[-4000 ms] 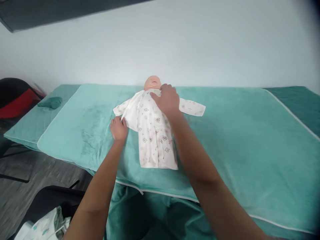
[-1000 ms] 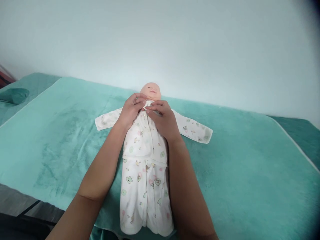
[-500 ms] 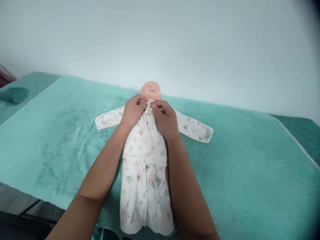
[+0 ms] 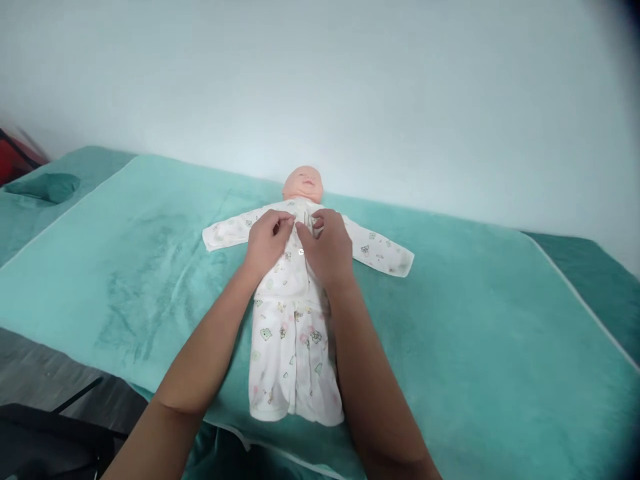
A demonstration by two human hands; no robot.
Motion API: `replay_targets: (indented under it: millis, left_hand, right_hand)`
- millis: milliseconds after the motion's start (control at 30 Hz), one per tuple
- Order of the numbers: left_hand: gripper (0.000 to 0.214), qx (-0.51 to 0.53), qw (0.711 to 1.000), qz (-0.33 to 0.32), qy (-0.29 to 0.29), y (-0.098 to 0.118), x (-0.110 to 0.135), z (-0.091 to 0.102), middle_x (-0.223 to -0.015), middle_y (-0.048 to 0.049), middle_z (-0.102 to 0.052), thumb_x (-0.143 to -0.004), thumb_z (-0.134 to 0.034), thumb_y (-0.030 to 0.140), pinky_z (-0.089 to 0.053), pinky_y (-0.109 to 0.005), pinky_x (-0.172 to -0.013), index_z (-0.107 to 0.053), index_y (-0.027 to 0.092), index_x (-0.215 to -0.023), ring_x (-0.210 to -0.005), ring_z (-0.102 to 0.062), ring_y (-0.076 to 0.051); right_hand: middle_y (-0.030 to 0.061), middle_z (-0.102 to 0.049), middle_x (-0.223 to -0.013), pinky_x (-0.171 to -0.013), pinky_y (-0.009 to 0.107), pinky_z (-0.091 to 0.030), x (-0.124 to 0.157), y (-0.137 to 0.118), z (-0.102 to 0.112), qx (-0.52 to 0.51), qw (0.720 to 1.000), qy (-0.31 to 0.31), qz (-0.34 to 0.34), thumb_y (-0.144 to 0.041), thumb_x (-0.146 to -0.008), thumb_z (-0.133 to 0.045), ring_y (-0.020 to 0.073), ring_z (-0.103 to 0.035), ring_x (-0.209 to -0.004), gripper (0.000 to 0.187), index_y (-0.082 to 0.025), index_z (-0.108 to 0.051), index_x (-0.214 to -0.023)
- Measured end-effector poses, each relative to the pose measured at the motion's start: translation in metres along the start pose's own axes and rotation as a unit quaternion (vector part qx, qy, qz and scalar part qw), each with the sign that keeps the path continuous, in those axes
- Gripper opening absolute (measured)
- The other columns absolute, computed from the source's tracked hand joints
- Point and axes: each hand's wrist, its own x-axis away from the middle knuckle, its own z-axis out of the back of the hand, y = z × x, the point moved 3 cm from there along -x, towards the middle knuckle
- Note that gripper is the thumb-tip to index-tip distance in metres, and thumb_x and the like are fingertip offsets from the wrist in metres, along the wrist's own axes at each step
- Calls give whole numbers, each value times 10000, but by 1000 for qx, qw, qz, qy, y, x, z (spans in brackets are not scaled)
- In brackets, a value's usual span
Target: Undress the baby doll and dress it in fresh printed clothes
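A baby doll [image 4: 303, 183] lies on its back, dressed in a white printed baby shirt [image 4: 283, 273] with long sleeves spread to both sides. My left hand [image 4: 270, 241] is at the shirt's chest, thumb and forefinger pinched at the front edge. Across from it, my right hand [image 4: 331, 245] rests on the other side of the chest, its thumb and curled fingers apart over the fabric. A small pale ring-like fastener [image 4: 301, 252] shows just below the fingers. Matching printed trousers [image 4: 295, 360] cover the doll's lower half.
Under the doll spreads a light green cloth [image 4: 450, 320] on a padded table with a hole [image 4: 47, 188] at its left end. A pale wall [image 4: 320, 87] rises behind. Something dark [image 4: 50, 440] stands at the lower left, and a red object [image 4: 17, 160] at the far left.
Both hands have moved down from the collar to the upper chest, uncovering the neckline. My right thumb and fingers have parted. The camera view has shifted slightly.
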Motion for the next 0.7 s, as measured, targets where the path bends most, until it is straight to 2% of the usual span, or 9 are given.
replay_targets:
  millis: [100, 200, 267, 333, 400, 500, 567, 700]
  left_hand:
    - [273, -30, 1000, 0, -1, 0, -6, 2, -1023, -48, -742, -1004, -507, 355, -472, -305, -838, -734, 213, -1060, -891, -638, -174]
    - [369, -67, 997, 31, -33, 0, -26, -3, -900, -42, -743, -1019, -472, 465, -455, -320, -787, -742, 216, -985, -843, -638, -194]
    - [384, -96, 993, 53, -48, 1, -40, -7, -859, -38, -732, -989, -506, 521, -435, -326, -753, -747, 223, -957, -811, -634, -200]
    - [342, -124, 989, 60, -49, 1, -51, -12, -936, -45, -737, -928, -591, 528, -422, -325, -744, -748, 228, -973, -844, -639, -207]
    - [259, -139, 987, 56, -56, 2, -57, -17, -970, -45, -733, -880, -643, 465, -411, -322, -730, -740, 229, -927, -857, -635, -207]
    - [173, -143, 985, 60, -77, 1, -58, -22, -771, -26, -675, -846, -605, 303, -380, -325, -676, -655, 224, -701, -731, -579, -189]
    - [202, -149, 985, 51, -75, 0, -58, -24, -678, -22, -615, -814, -576, 222, -361, -331, -654, -577, 219, -613, -670, -533, -184]
    - [194, -175, 984, -8, -40, 2, -57, -26, -758, -56, -646, -798, -574, 169, -388, -346, -702, -591, 214, -611, -730, -558, -208]
  right_hand:
    - [100, -645, -1219, -836, 390, -480, -1, 2, -3, -17, 1000, -6, 16, -404, -922, -588, 220, -636, -941, 322, -234, -652, -1188]
    - [93, -687, -1166, -991, 420, -472, -12, 11, -4, -78, 996, -21, 28, -378, -968, -479, 238, -639, -1089, 304, -232, -717, -1088]
    - [84, -713, -1154, -1047, 426, -457, -19, 17, -3, -116, 992, -34, 22, -382, -972, -459, 243, -626, -1154, 328, -229, -740, -1042]
    - [72, -724, -1177, -1003, 416, -487, -23, 20, -3, -142, 989, -47, -5, -386, -947, -492, 239, -637, -1113, 315, -228, -746, -1045]
    - [60, -722, -1180, -848, 377, -533, -25, 21, -3, -156, 984, -64, -53, -368, -903, -540, 213, -652, -954, 289, -229, -741, -1058]
    - [34, -707, -1120, -605, 303, -481, -25, 22, -5, -154, 977, -76, -124, -320, -839, -583, 146, -580, -693, 294, -238, -700, -1096]
    - [19, -695, -1067, -570, 277, -442, -27, 23, -6, -147, 977, -64, -138, -292, -808, -596, 126, -540, -651, 295, -234, -669, -1087]
    - [10, -686, -993, -666, 277, -455, -30, 27, -8, -162, 980, -53, -103, -285, -793, -605, 138, -564, -734, 261, -220, -653, -1041]
